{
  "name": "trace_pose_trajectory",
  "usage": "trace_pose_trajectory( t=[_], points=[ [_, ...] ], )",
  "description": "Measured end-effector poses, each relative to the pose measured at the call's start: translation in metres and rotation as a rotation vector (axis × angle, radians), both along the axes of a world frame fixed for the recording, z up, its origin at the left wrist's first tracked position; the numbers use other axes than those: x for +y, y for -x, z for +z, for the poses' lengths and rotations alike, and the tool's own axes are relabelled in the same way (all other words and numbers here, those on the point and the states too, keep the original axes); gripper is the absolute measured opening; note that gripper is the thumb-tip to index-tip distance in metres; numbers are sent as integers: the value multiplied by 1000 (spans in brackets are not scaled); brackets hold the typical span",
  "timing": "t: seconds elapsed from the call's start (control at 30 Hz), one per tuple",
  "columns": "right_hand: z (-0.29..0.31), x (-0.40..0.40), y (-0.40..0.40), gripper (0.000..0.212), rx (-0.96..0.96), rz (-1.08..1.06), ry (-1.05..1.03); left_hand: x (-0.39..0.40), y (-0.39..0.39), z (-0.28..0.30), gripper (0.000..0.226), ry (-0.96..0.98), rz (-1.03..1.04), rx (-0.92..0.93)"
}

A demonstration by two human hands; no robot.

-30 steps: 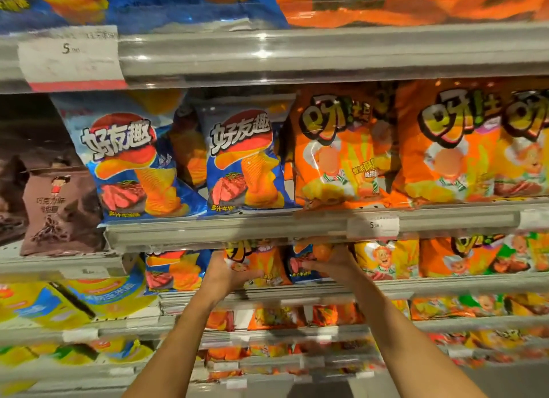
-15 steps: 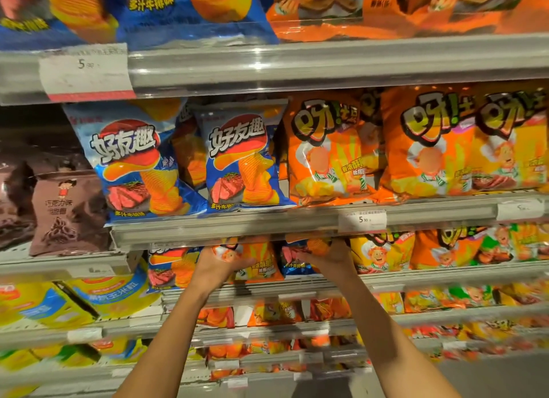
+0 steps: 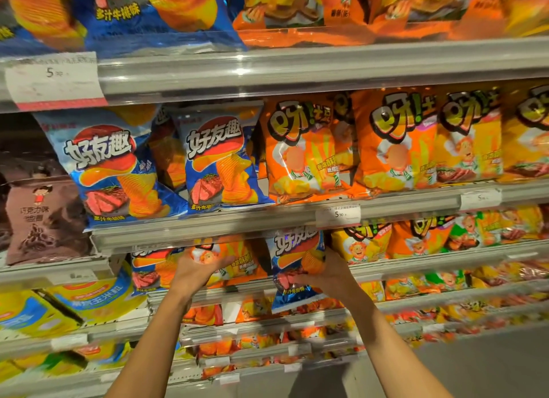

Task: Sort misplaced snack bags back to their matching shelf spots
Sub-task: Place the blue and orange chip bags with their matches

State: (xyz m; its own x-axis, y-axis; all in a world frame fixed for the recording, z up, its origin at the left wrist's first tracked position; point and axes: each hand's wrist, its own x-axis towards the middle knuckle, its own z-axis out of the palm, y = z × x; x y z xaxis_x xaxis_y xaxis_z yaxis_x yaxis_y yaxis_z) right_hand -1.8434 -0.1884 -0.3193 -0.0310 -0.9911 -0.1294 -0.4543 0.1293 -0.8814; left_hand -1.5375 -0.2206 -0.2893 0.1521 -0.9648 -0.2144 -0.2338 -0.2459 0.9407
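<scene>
Blue chip bag (image 3: 297, 267) grasped from the side and below by the right hand (image 3: 328, 274), pulled partly forward off the third shelf (image 3: 416, 264), beside it an orange snack bag (image 3: 237, 264) gripped by the left hand (image 3: 196, 268), both under the price tag (image 3: 338, 215), matching blue bags (image 3: 219, 163) one shelf up

White price tags (image 3: 338, 215) sit on the grey shelf rails (image 3: 297, 70). Brown bags (image 3: 44, 219) stand far left. Grey floor (image 3: 475, 368) shows lower right.
</scene>
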Motion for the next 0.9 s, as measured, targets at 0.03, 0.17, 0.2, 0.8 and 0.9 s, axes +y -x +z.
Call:
trace_pose_trajectory(
  t=[0.03,0.17,0.2,0.8,0.9],
  points=[
    [0,6,1,87,-13,10,-8,0,4,0,56,6,-5,2],
    [-1,28,7,82,-72,46,3,-2,23,-6,51,62,-9,14],
    [-2,33,10,79,-75,45,-8,-3,27,-8,56,63,-2,27],
    [-8,114,102,60,-136,-232,-57,-24,146,-22,38,151,-149,-24],
    [-7,123,113,61,-128,-264,-63,-32,158,-29,56,105,-176,-81]
  ],
)
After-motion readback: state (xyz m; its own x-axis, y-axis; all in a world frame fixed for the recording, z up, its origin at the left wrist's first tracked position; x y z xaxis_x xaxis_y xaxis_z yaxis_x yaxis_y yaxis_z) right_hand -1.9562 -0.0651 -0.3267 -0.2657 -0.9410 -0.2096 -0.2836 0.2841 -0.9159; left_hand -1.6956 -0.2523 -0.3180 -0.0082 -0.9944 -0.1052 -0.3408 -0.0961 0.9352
